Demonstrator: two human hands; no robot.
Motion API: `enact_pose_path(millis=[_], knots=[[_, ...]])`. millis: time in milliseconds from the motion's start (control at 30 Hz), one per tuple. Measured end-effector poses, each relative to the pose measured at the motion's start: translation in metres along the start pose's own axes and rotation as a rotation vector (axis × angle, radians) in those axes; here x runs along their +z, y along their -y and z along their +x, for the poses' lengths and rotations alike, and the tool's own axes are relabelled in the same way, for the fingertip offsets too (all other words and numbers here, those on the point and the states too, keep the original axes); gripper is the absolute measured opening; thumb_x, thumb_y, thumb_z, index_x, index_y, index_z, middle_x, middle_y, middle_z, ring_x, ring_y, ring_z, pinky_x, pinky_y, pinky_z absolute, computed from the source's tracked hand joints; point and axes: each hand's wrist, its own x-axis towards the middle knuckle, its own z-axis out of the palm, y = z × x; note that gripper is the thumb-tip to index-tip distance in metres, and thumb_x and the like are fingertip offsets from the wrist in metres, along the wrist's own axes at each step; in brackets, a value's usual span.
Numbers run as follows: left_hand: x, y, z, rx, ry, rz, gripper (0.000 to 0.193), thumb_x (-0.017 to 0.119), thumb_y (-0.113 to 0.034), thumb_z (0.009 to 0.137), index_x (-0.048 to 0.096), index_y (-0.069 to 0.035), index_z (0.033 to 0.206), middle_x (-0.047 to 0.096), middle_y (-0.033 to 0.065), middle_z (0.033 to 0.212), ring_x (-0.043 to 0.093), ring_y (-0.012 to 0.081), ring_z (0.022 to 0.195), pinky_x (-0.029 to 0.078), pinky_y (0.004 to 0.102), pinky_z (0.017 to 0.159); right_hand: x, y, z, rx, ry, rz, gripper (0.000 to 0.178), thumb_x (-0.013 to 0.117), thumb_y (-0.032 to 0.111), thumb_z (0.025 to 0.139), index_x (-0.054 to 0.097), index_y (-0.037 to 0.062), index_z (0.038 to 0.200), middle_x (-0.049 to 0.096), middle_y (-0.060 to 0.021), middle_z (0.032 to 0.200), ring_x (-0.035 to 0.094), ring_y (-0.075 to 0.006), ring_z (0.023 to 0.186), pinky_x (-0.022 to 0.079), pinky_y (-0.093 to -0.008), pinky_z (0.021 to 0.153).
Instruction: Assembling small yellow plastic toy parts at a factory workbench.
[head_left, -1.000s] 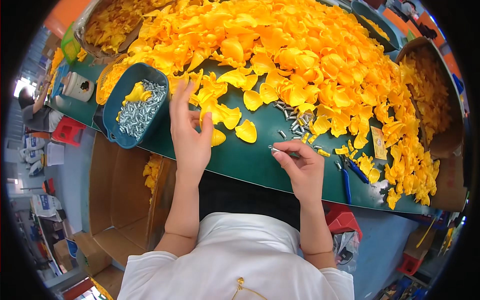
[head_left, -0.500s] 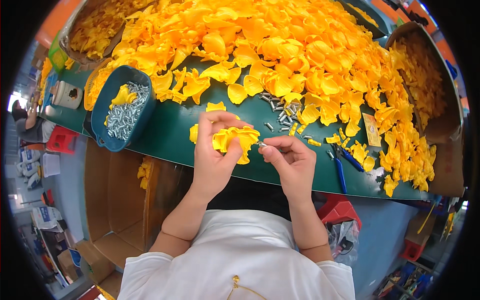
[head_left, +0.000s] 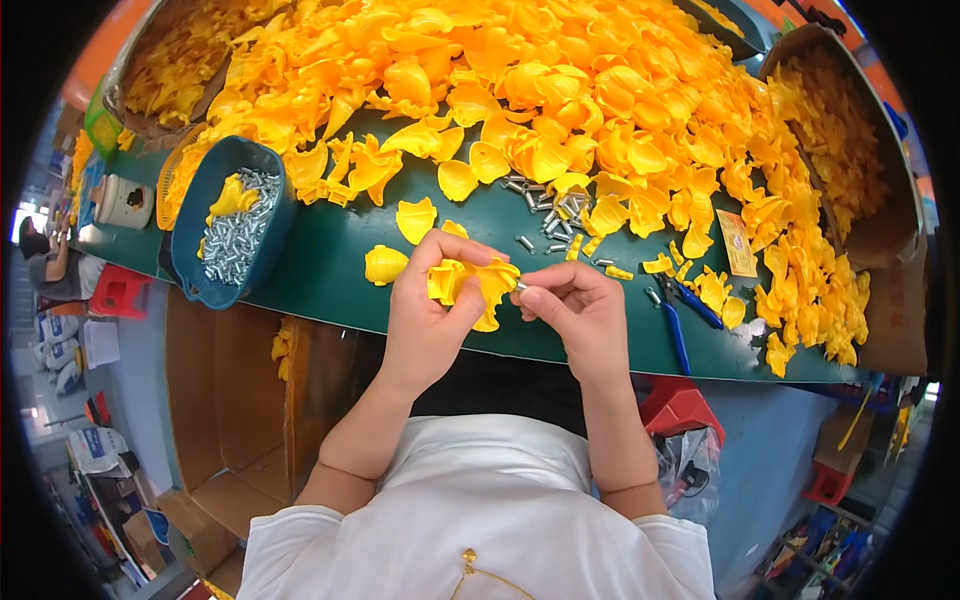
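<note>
My left hand (head_left: 432, 318) is closed around a curved yellow plastic piece (head_left: 490, 290) just over the table's near edge. Between thumb and fingers, my right hand (head_left: 582, 312) pinches a small silver metal cylinder (head_left: 520, 286), its end touching the yellow piece's right side. Much of the cylinder is hidden by the fingertips. Beyond my hands lie a loose yellow shell (head_left: 385, 265) and another yellow shell (head_left: 416, 219). Several silver metal cylinders (head_left: 550, 222) are scattered on the green table (head_left: 330, 270), up against the large heap of yellow plastic shells (head_left: 560, 100).
A blue basket (head_left: 190, 235) of silver cylinders stands at the left, near a white jar (head_left: 125, 202). Blue-handled pliers (head_left: 678, 335) and a card (head_left: 737, 243) lie at the right. Cardboard boxes (head_left: 880, 150) flank the heap; another cardboard box (head_left: 235, 400) stands below the table's edge.
The view has shifted slightly, so the table's things appear moved a little left. The silver cylinder now sits closer against the yellow piece, with less of it showing.
</note>
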Motion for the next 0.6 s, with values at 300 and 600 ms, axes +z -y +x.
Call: enact_pose_path(millis=[300, 600], knots=[[0.002, 0.02, -0.011, 0.371, -0.066, 0.163, 0.022, 0.043, 0.011, 0.072, 0.048, -0.002, 0.089, 0.055, 0.0143, 0.089, 0.056, 0.0215, 0.084, 0.045, 0.0286, 0.076, 0.013, -0.023, -0.012, 0.065, -0.071, 0.222, 0.008, 0.066, 0.0, 0.08, 0.062, -0.0023, 0.086, 0.063, -0.0093, 0.082, 0.063, -0.0139, 0.071, 0.052, -0.0224, 0.061], [0.007, 0.025, -0.011, -0.228, 0.061, -0.568, 0.015, 0.041, -0.002, 0.08, 0.045, -0.004, 0.094, 0.054, 0.0162, 0.096, 0.056, 0.0211, 0.081, 0.049, 0.0286, 0.067, -0.021, 0.02, -0.019, -0.494, -0.048, -0.804, 0.024, 0.078, 0.007, 0.064, 0.067, 0.0032, 0.085, 0.064, -0.0092, 0.086, 0.06, -0.022, 0.078, 0.047, -0.0314, 0.073]])
